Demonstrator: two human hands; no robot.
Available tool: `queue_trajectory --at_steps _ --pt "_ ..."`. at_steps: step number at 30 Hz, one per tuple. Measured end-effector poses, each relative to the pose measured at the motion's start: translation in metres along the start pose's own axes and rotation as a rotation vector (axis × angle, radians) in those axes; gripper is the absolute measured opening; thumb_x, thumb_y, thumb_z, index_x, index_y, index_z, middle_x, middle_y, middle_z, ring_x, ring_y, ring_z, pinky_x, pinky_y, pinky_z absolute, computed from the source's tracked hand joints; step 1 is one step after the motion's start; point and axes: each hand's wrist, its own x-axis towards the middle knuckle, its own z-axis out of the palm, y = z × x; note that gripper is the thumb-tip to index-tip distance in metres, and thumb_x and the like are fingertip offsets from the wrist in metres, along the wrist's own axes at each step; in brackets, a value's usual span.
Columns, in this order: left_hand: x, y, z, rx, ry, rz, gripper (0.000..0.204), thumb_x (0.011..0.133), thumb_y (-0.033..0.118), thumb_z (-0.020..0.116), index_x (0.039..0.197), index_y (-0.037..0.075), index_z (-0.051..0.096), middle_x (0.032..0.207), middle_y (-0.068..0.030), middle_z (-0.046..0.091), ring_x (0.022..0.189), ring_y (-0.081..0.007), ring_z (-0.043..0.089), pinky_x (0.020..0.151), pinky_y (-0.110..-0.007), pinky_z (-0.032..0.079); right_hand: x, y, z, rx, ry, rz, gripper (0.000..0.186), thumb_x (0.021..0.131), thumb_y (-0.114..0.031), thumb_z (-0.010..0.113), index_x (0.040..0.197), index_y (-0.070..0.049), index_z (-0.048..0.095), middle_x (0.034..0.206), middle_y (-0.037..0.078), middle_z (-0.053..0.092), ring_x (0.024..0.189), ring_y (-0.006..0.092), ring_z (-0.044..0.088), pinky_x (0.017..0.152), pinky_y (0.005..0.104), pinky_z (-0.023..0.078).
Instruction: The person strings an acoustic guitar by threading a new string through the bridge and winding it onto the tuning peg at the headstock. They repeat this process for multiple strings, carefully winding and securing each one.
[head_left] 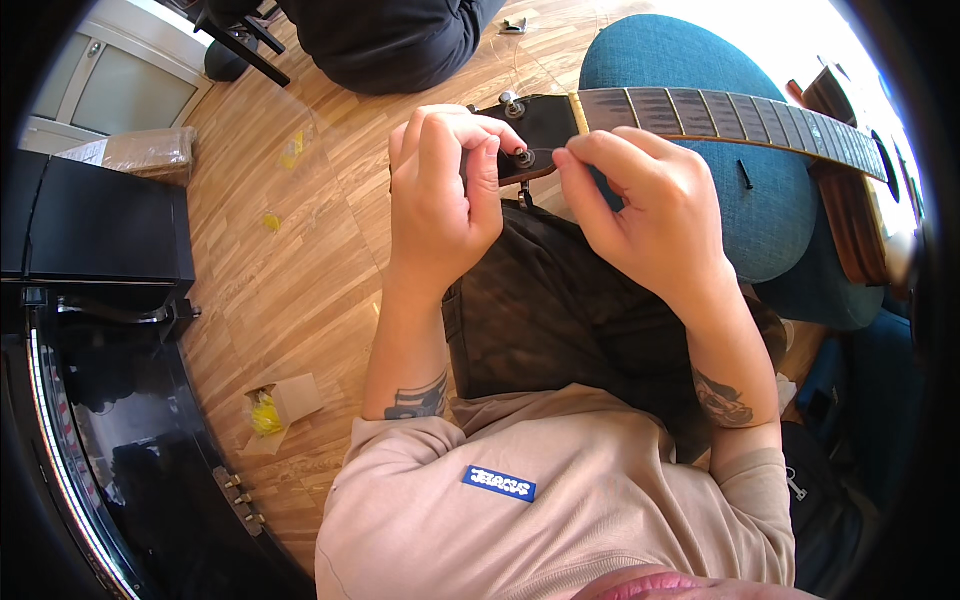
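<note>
An acoustic guitar lies across my front, its dark headstock [545, 112] near my hands and its fretted neck [740, 115] running right over a blue chair. My left hand [440, 185] is curled at the headstock, its index fingertip against a tuning post [523, 158]; whatever its fingers hold is too small to make out. Just right of the post, my right hand [645, 195] is closed in a pinch on a thin guitar string [545, 151], barely visible between the hands. Another tuning post [513, 108] stands farther up the headstock.
Under the neck, a blue upholstered chair [750, 220] bears a small black pin-like piece [745, 174]. A black piano [130, 430] fills the left side. On the wooden floor are an opened cardboard box [295, 396] and yellow scraps [271, 222]. A dark fabric seat-like form [385, 45] is beyond.
</note>
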Motion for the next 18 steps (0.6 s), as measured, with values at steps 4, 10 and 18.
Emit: queue_trajectory --at_steps 4,10,18 --pt "0.002 0.003 0.004 0.021 0.023 0.027 0.009 0.099 0.003 0.065 0.096 0.009 0.059 0.091 -0.0023 0.075 0.085 -0.0258 0.063 0.088 -0.041 0.044 -0.002 -0.008 0.014 -0.025 0.160 -0.008 0.009 0.091 -0.012 0.075 0.099 -0.009 0.072 0.088 0.006 0.063 0.060 0.0270 0.066 0.054 0.0367 0.055" --pt "0.004 0.006 0.006 0.121 0.073 0.048 0.009 0.099 0.006 0.067 0.094 0.009 0.061 0.087 -0.0017 0.072 0.084 -0.0258 0.063 0.086 -0.041 0.043 0.001 -0.012 0.028 0.143 0.091 -0.115 0.014 0.090 -0.009 0.074 0.101 -0.003 0.068 0.096 0.009 0.058 0.066 0.0267 0.066 0.058 0.0363 0.058" --pt "0.003 0.007 0.010 0.116 0.050 -0.055 0.010 0.102 0.008 0.064 0.094 0.008 0.058 0.084 -0.0030 0.070 0.077 -0.0248 0.063 0.079 -0.040 0.045 0.003 -0.013 0.031 0.064 0.079 -0.083 0.017 0.085 -0.001 0.079 0.099 -0.004 0.071 0.088 0.010 0.056 0.067 0.0306 0.061 0.060 0.0391 0.054"
